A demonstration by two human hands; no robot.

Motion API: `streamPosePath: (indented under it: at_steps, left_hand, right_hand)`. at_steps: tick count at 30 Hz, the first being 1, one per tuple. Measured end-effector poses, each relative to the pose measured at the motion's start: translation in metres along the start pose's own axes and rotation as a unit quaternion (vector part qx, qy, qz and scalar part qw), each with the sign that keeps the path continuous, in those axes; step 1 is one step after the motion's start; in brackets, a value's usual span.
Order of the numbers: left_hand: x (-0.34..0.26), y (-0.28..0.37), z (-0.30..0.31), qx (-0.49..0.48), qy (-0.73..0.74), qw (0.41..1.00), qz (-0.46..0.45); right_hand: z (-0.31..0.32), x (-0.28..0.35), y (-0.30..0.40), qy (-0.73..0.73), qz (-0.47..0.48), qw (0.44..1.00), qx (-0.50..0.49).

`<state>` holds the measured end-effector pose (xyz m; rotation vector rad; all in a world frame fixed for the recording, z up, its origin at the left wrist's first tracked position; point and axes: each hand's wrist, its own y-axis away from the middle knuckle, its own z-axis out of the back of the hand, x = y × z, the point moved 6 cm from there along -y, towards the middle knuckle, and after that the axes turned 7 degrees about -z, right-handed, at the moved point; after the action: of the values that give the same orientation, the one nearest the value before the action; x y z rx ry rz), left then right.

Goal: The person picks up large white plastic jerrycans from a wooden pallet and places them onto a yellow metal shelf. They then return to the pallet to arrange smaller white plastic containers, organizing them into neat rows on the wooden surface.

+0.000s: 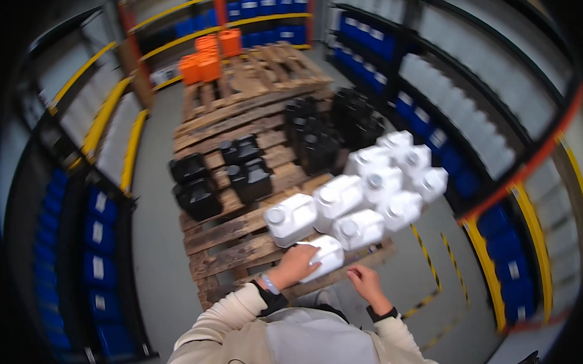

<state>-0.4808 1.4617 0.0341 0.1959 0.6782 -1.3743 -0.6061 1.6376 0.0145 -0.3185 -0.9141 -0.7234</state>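
Note:
My left hand (297,266) lies on the top and near side of a white plastic jerrycan (328,255) at the near edge of a wooden pallet (226,251); whether its fingers grip the handle cannot be told. Just right of that jerrycan, my right hand (365,280) hangs in the air past the pallet's edge, fingers curled, touching no jerrycan; whether it pinches something small is unclear. Behind stand several more white jerrycans (340,194) in a close group. Black jerrycans (248,178) stand in groups farther back on the pallets.
Orange jerrycans (208,64) stand on the far pallet (278,67). Racks with blue containers (99,261) line the left, and a rack with blue and white containers (462,113) the right. Yellow-black floor tape (426,259) runs right of the pallet.

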Motion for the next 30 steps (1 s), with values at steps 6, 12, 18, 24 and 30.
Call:
streamPosePath:
  at_steps: [6,12,18,24,30]
  left_hand:
    - [-0.004,0.001,-0.004,0.01,-0.029,0.995,0.095]
    - [-0.005,0.032,0.013,-0.051,-0.038,0.982,0.176]
    - [-0.005,0.098,0.05,-0.097,-0.092,0.964,0.231]
    - [-0.008,0.192,0.095,-0.235,-0.157,0.91,0.304]
    - [0.007,0.268,0.131,-0.289,-0.194,0.854,0.386]
  right_hand:
    - [0.005,0.018,-0.065,-0.021,0.039,0.993,0.108]
    - [-0.028,0.058,-0.077,-0.059,0.139,0.97,0.192]
    - [-0.052,0.082,-0.077,-0.051,0.152,0.961,0.225]
    - [-0.086,0.102,-0.089,-0.007,0.163,0.958,0.238]
    - [-0.116,0.142,-0.114,0.136,0.339,0.929,0.06]
